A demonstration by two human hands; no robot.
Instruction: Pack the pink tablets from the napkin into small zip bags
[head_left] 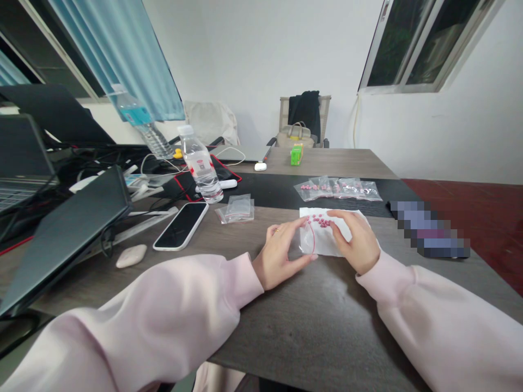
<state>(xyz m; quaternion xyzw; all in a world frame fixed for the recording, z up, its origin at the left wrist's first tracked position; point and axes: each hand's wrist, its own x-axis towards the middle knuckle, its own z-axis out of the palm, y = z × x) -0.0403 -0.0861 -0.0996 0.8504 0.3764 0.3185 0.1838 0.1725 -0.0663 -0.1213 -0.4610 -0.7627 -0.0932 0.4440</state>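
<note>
Left hand: the left hand (275, 256), in a pale pink sweatshirt sleeve (163, 310), wears a thin gold ring. Its fingers (294, 239) curve closed against the left side of the bag, holding it.

Right hand: the right hand (355, 242), in the matching sleeve, lies on the bag's right side, its curled fingers (337, 220) pressing and gripping the plastic.

Held item: a clear plastic zip bag (322, 239) with a red seal line lies on the worktop between both hands, over white backing. Small pink beads (321, 220) cluster near its far edge.

Left of hands: a white-cased black smartphone (181, 226) and a pale oval pebble-shaped object (131, 256) lie on the dark wood-grain worktop (327, 332). A black laptop (61, 234) stands beyond them.

Right of hands: a dark object (429, 228) is pixelated beyond recognition.

Just beyond: a small stack of clear plastic bags (239, 209) lies far left of a row of clear bags holding pink beads (338, 189).

Far end: a clear water bottle (200, 163) with a white cap stands left of a green box (296, 154). A beige chair (304, 122) stands past the worktop.
</note>
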